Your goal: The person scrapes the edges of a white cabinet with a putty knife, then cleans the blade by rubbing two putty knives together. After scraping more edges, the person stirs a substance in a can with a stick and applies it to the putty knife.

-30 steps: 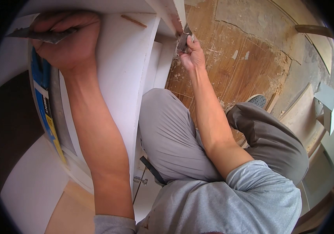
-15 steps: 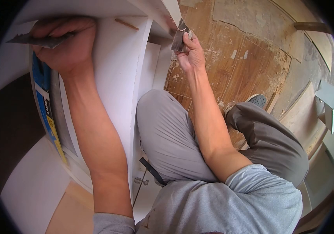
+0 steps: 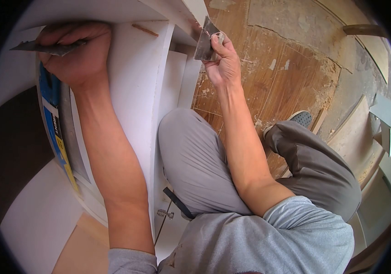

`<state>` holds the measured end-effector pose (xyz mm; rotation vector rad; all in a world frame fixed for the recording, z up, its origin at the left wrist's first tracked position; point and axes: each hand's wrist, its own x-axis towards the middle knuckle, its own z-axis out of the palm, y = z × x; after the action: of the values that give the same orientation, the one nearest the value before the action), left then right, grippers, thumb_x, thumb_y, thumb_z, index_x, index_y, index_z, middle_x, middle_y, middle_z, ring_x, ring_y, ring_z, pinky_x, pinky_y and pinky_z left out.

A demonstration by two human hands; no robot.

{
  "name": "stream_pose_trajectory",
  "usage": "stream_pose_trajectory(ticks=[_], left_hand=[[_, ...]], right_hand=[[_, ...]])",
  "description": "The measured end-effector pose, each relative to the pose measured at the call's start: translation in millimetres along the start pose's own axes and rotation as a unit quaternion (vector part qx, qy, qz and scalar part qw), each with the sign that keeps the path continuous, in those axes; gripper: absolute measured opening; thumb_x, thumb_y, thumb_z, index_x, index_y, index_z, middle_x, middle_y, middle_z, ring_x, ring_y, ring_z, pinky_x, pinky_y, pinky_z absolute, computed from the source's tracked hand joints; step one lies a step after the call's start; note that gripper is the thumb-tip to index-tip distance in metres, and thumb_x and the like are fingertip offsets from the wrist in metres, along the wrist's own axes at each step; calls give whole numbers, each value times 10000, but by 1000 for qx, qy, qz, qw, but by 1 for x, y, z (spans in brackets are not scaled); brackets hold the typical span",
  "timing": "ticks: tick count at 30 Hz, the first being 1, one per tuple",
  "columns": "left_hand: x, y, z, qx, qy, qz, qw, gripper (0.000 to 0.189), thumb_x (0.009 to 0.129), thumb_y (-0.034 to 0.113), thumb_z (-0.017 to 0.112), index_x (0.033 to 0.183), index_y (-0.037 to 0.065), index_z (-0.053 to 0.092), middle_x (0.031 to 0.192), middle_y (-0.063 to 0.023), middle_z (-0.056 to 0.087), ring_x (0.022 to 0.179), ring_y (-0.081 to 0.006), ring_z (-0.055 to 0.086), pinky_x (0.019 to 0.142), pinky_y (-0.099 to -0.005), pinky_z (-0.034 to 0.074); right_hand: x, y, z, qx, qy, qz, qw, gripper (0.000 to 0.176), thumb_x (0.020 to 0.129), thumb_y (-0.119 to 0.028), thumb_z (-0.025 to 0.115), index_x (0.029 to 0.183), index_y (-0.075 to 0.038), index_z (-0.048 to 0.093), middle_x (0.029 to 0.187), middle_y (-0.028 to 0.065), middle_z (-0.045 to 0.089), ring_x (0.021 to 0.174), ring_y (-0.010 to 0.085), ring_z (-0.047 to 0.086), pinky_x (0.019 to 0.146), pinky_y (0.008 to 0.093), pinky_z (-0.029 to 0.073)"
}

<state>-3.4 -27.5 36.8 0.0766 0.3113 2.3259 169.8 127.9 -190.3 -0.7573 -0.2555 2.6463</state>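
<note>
At the upper left, my left hand (image 3: 77, 52) is closed round a dark, thin metal scraper (image 3: 28, 46) whose pointed end sticks out leftward. My right hand (image 3: 223, 61), at the top centre, pinches a dark, flat metal blade (image 3: 205, 42) with the thumb on its face. A small pale shaving lies at the thumb tip. The blade is beside the edge of a white cabinet panel (image 3: 191, 18); whether they touch I cannot tell. My left forearm crosses over a white board (image 3: 133, 86).
A blue and yellow handsaw (image 3: 54, 132) lies at the left. Behind my right hand is a worn wooden floor (image 3: 268, 73) with debris. A brown strip (image 3: 145, 30) lies on the white board. Loose boards (image 3: 351, 123) are at the right, and a metal hinge (image 3: 165, 213) is low in the centre.
The blade in my right hand has shifted slightly left and turned, showing more of its face. My left hand is nearly unmoved, still round its scraper.
</note>
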Motion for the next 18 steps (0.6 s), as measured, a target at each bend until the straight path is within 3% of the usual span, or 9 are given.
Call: stream_pose_trajectory(ticks=[9, 11, 13, 15, 17, 18], left_hand=[[-1, 0, -3, -3, -6, 0, 1000, 299, 926, 353, 660, 639, 268, 663, 601, 143, 683, 548, -10, 686, 557, -190, 573], [-1, 0, -4, -3, -7, -1, 1000, 285, 916, 339, 668, 640, 272, 661, 604, 149, 682, 554, -5, 687, 562, -190, 572], [-2, 2, -6, -3, -9, 1, 1000, 271, 906, 325, 676, 640, 276, 659, 606, 155, 682, 560, -1, 687, 567, -190, 571], [-3, 2, -9, -4, -10, 1, 1000, 260, 896, 312, 685, 640, 280, 657, 609, 161, 681, 567, 4, 688, 573, -189, 569], [-2, 2, -9, -8, -14, -2, 1000, 249, 886, 298, 693, 640, 285, 655, 611, 167, 680, 573, 8, 688, 578, -189, 568], [-2, 4, -10, -12, -14, -1, 1000, 245, 881, 291, 697, 640, 287, 653, 612, 170, 679, 576, 11, 688, 581, -189, 568]], right_hand=[[-18, -17, 32, -10, 4, -22, 1000, 389, 961, -76, 774, 1321, -69, 627, 1150, 51, 719, 1077, 189, 670, 946, 449, 568], [-27, -41, 48, 4, -62, -54, 997, 281, 1001, -106, 728, 1264, -51, 648, 1181, 62, 739, 1030, 192, 722, 940, 384, 596], [-48, -89, 75, 42, -183, -93, 978, 223, 1016, -101, 698, 1226, -33, 665, 1151, 72, 752, 1010, 194, 735, 918, 374, 607], [-63, -145, 86, -6, -271, -134, 953, 170, 1034, -71, 651, 1192, -20, 686, 1146, 98, 770, 1026, 204, 747, 899, 362, 611], [-81, -181, 99, 25, -169, -269, 948, 157, 1042, -41, 617, 1171, -18, 702, 1171, 128, 774, 1080, 226, 747, 921, 362, 601], [-89, -194, 98, -42, -159, -335, 928, 171, 1036, -23, 614, 1182, -20, 703, 1183, 137, 771, 1093, 231, 744, 940, 371, 597]])
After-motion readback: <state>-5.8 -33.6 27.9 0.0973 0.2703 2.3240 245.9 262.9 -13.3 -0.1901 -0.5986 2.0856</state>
